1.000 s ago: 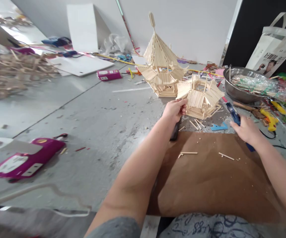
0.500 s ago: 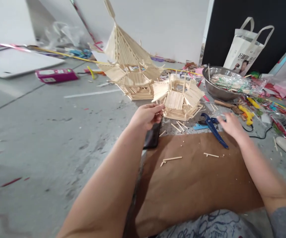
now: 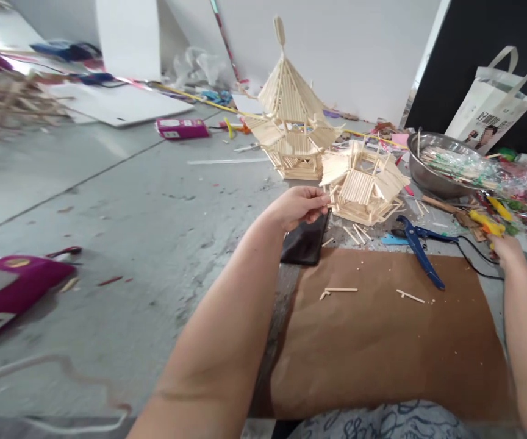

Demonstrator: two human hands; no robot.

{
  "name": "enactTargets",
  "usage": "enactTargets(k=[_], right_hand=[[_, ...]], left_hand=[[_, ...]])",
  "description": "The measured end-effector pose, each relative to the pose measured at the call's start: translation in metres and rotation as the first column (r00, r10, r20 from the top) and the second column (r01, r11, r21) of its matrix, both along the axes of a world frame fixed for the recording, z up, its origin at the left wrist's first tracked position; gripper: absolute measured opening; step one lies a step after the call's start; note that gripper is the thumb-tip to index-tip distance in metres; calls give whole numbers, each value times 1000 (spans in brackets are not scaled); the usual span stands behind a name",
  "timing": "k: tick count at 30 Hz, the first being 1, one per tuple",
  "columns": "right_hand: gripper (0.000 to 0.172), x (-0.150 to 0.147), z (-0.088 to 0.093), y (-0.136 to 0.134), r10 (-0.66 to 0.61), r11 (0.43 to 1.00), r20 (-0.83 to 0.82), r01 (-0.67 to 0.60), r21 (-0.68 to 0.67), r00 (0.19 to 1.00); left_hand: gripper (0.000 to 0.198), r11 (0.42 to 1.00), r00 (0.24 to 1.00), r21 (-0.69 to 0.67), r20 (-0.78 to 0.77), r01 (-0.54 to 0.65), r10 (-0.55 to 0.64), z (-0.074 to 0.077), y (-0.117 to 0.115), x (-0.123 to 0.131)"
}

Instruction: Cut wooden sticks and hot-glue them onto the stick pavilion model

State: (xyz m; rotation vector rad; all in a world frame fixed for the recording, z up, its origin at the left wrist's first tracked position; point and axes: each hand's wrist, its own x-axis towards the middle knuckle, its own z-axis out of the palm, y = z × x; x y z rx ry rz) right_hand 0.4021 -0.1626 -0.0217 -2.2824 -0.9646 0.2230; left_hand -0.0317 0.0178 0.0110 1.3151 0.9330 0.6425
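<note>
My left hand (image 3: 304, 204) is pinched closed at the left edge of a small, roofless wooden-stick pavilion (image 3: 357, 186). Its fingertips overlap the model's edge, and what lies between them is too small to make out. On the right, my right hand (image 3: 508, 249) closes around the handle end of a yellow hot glue gun (image 3: 487, 223), whose black cord loops on the floor. Between the hands lies a blue-handled cutter (image 3: 423, 253). Short wooden sticks (image 3: 357, 234) are scattered in front of the pavilion, and a black phone (image 3: 305, 241) rests under my left wrist.
A taller stick pavilion (image 3: 293, 97) with a pointed roof stands behind. Brown paper (image 3: 382, 353) with stick offcuts covers the floor before me. A metal bowl (image 3: 416, 167) of wrapped sticks and a white bag (image 3: 487, 110) stand back right. Magenta devices (image 3: 182, 128) lie left.
My right hand has moved right from beside the blue cutter to the glue gun and closed on it. The view has swung left. My left hand stays at the small pavilion's edge.
</note>
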Motion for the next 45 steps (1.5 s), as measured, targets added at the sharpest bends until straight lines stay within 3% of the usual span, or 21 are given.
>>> enactTargets(k=[3,7,9,11,13,17,21,23,26,29,38,45], right_hand=[[21,-15,15,-11,-44,996,-213,60,70,976],[25,-40,42,-21,18,978,-458,80,193,889],[22,-52,55,-19,94,955,-578,90,282,811],[22,-65,68,-10,246,929,-637,11,371,731],[19,-81,80,1,378,899,-603,-123,420,703],[23,-123,102,25,457,883,-364,-366,293,812],[26,-166,120,47,611,788,-257,-606,111,748],[23,-184,125,58,659,748,-235,-655,107,715],[26,-201,127,76,726,684,-217,-718,126,653],[27,-210,125,91,758,648,-143,-760,54,636],[32,-225,119,118,752,658,71,-741,-131,656],[27,-229,116,124,747,665,100,-740,-102,657]], left_hand=[[15,998,998,14,27,59,-60,-1,2,-1],[12,992,991,34,49,119,-121,0,4,-4],[13,991,990,47,53,127,-129,1,3,-6],[14,992,992,61,52,113,-116,3,2,-7],[14,993,994,72,42,98,-101,5,1,-7],[15,993,997,92,32,71,-74,7,1,-8],[18,994,999,104,31,33,-36,7,2,-7],[19,994,999,104,20,25,-27,7,2,-7],[19,994,1000,112,19,9,-11,9,1,-5],[18,993,1000,116,26,-11,8,11,-1,-4],[18,994,998,98,27,-58,55,14,-3,-2],[18,993,997,92,38,-74,71,12,-3,0]])
